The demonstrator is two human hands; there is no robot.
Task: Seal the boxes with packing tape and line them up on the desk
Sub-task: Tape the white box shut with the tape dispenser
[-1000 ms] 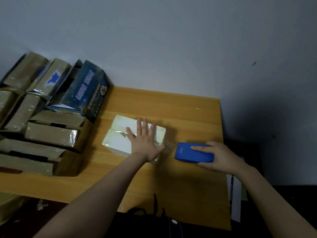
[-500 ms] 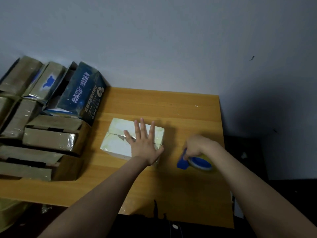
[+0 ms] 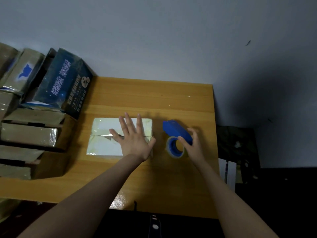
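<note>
While my left hand [image 3: 135, 140] lies open, flat on the white tape-wrapped box [image 3: 109, 136], my right hand [image 3: 192, 145] grips the blue plastic tape dispenser [image 3: 176, 133]; its torn seam looks unsealed, lining-up pending.

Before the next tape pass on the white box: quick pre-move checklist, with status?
1. white box held down: ok, left hand lies flat on its right part.
2. tape dispenser in grip: ok, right hand holds it on the desk.
3. Centre seam closed: not ok, a torn gap shows by the thumb.
4. Free tape end ready: cannot tell.
5. Path from dispenser to box clear: ok, bare desk between.
6. Sealed boxes lined up: not ok, piled at left.
</note>
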